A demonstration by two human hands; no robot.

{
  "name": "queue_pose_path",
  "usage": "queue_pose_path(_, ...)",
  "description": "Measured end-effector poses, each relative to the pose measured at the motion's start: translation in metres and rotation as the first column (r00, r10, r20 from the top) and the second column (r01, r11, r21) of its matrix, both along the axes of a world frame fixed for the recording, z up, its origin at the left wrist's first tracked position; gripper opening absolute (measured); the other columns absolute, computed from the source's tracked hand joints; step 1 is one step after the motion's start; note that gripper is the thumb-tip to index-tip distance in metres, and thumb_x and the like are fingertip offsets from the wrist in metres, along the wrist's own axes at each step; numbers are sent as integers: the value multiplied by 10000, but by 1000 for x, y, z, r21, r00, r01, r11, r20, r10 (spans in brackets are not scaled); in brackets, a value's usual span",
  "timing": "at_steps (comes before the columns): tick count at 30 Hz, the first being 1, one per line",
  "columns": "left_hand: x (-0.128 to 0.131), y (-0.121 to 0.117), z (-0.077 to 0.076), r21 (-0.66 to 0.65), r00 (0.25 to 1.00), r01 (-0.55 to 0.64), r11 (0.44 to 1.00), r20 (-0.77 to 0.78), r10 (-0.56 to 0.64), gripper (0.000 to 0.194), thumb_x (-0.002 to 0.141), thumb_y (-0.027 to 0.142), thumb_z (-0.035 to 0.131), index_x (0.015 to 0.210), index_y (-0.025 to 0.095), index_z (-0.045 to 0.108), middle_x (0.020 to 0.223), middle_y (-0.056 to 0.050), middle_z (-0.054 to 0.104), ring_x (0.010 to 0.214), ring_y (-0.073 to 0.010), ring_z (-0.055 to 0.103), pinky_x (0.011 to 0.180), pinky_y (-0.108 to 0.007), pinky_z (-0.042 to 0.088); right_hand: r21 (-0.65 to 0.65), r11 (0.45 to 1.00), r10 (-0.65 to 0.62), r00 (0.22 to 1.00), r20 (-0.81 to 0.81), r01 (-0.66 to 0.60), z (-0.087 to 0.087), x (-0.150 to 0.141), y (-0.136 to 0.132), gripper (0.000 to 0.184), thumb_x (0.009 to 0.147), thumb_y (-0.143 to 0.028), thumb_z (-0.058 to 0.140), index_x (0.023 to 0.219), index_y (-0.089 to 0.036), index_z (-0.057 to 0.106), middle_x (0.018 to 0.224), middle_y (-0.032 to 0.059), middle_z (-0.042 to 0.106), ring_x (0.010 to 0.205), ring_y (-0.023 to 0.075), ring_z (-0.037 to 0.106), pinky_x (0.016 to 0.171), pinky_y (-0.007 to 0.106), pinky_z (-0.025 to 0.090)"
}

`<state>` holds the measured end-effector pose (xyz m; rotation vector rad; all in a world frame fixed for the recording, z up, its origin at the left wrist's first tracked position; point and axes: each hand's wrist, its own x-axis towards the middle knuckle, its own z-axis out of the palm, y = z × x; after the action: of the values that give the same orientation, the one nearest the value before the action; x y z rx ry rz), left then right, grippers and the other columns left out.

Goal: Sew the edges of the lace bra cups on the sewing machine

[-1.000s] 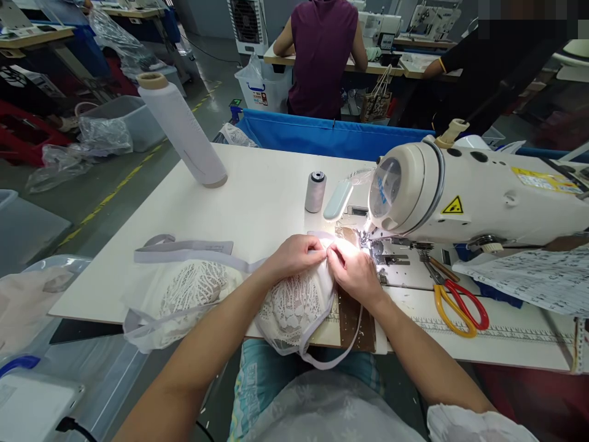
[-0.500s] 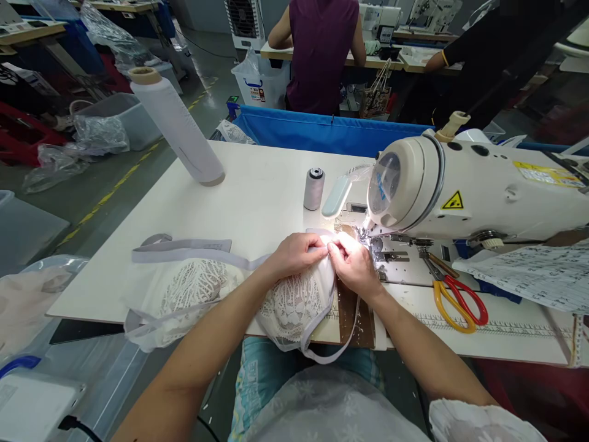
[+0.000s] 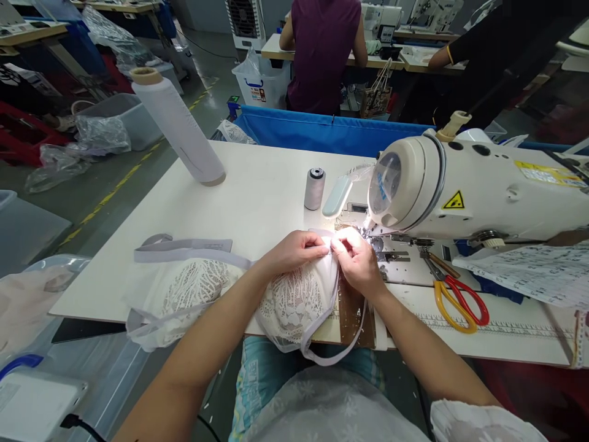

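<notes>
A white lace bra [image 3: 294, 301] with pale lilac edging lies across the sewing table, one cup to the left and the other under my hands. My left hand [image 3: 301, 250] pinches the upper edge of the right-hand cup. Close against it, my right hand [image 3: 356, 258] pinches the same edge, thumb and fingertips together. Both sit just left of the lit needle area of a white sewing machine [image 3: 414, 184]; the needle itself is hard to make out. A loose strap [image 3: 334, 359] loops down over the table's front edge.
A large thread cone [image 3: 177, 126] and a small thread spool [image 3: 315, 189] stand behind the bra. Scissors [image 3: 460, 304] with red and yellow handles lie right of my right hand, near a printed sheet [image 3: 534, 270]. Two people work at tables beyond the blue cloth [image 3: 331, 129].
My right hand's fingers have shifted slightly at the cup edge, and the hanging strap has swung a little to the right. The bra otherwise stays in place.
</notes>
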<state>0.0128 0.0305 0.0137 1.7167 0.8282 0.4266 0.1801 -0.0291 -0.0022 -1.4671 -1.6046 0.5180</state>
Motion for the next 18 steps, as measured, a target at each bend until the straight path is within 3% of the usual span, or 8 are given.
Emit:
queue_pose_path(3,-1,1,1,-31,1000,12,999,14,-12,262,790,378,559,656,155,533,663,15,459,630,-110,408,590,-247,306,7,1000,-22,994,-110,23,0,1,-2,131,891,-296,496,808,-205,539,754,15,600,661,142,562,616,277,460)
queue_pose_path(7,-3,2,1,-57,1000,12,998,5,-12,296,798,395,553,626,159,503,613,28,400,572,-96,357,545,-240,266,-65,993,65,925,-375,-96,1,1,-5,150,923,-368,455,855,-234,456,677,-18,613,516,124,569,495,260,470)
queue_pose_path(9,-3,2,1,-57,999,33,998,-7,-33,303,805,389,545,613,161,489,601,35,370,555,-90,328,531,-241,246,-58,991,84,902,-423,-119,3,0,-7,158,927,-381,444,852,-243,424,647,-27,605,497,124,571,485,263,483)
queue_pose_path(18,-4,2,2,-40,999,1,999,-51,-3,237,809,331,533,649,159,502,624,40,384,579,-94,351,554,-248,267,116,986,142,962,-232,-118,7,7,-26,123,920,-325,503,837,-236,490,579,-56,491,472,97,472,477,250,397)
